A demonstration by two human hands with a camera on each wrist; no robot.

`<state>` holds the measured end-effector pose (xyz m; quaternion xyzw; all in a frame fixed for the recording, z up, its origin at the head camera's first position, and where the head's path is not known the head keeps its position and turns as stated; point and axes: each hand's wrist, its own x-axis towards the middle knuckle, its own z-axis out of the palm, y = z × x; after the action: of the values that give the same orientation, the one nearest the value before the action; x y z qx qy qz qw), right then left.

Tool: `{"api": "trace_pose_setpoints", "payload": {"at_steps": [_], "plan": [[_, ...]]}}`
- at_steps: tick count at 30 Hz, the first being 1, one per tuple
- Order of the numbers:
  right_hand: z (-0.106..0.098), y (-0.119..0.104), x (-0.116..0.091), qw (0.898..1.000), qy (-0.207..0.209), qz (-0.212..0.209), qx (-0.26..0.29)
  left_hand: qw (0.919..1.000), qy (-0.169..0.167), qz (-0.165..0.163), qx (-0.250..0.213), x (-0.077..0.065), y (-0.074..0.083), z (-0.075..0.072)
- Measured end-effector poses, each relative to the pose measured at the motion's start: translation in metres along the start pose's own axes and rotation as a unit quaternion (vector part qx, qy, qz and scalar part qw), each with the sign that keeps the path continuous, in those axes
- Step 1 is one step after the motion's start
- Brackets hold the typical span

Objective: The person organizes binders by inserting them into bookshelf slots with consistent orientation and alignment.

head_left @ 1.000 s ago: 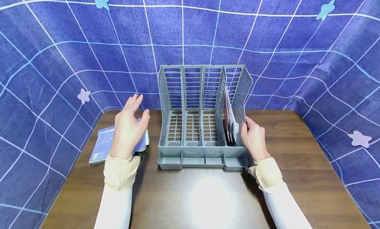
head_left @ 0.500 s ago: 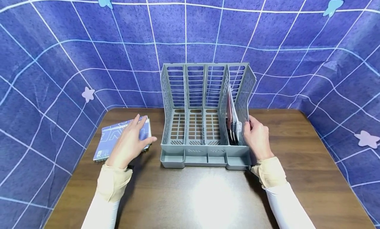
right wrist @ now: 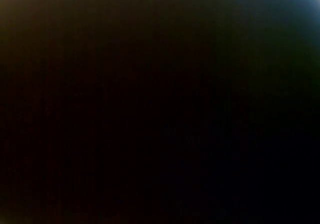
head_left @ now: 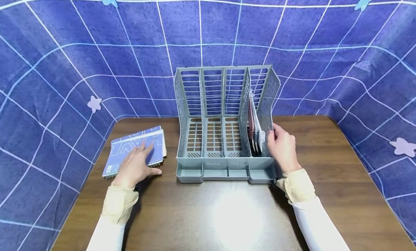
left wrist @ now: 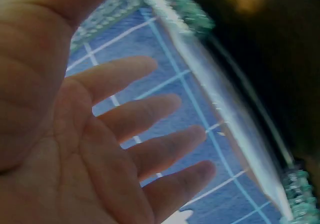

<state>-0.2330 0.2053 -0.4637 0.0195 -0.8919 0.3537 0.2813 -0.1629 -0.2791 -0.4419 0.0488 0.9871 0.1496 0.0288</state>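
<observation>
In the head view, a grey desk file organizer (head_left: pixel 213 164) stands at the middle of the table, with several upright slots. My right hand (head_left: pixel 283 150) grips the front edge of its right side wall. Thin spiral notebooks (head_left: pixel 256 130) lean upright in the rightmost slot. On the left lie blue spiral notebooks (head_left: pixel 120 153), overlapping in a fanned stack. Over their near right part is my left hand (head_left: pixel 134 168), fingers stretched and thumb spread; contact cannot be told. The left wrist view shows that hand's fingers (left wrist: pixel 165 149) apart, beside blurred notebook edges (left wrist: pixel 225 114). The right wrist view is nearly black.
Shallow trays (head_left: pixel 190 173) run along the organizer's front. Behind and at both sides of the wooden table (head_left: pixel 182 215) hangs a blue gridded cloth (head_left: pixel 136 56) with star shapes. Light glares on the table's front middle.
My left hand has come down and toward me over the blue notebooks, its fingers lower than before. My right hand keeps its grip on the organizer's side wall.
</observation>
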Motion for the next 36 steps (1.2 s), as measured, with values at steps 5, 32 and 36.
{"api": "trace_pose_setpoints", "payload": {"at_steps": [5, 32, 36], "plan": [[-0.002, 0.000, 0.000, 1.000, -0.001, -0.005, -0.001, 1.0000, -0.002, 0.007, -0.003, 0.005, -0.014, 0.010], [-0.001, 0.002, 0.001, 1.000, 0.007, -0.011, -0.003, 0.9989, 0.035, 0.024, -0.019, 0.013, -0.024, 0.004], [0.000, 0.002, 0.001, 1.000, 0.004, -0.008, -0.002, 0.9988, 0.029, 0.033, -0.020, 0.012, -0.025, 0.001]]}}
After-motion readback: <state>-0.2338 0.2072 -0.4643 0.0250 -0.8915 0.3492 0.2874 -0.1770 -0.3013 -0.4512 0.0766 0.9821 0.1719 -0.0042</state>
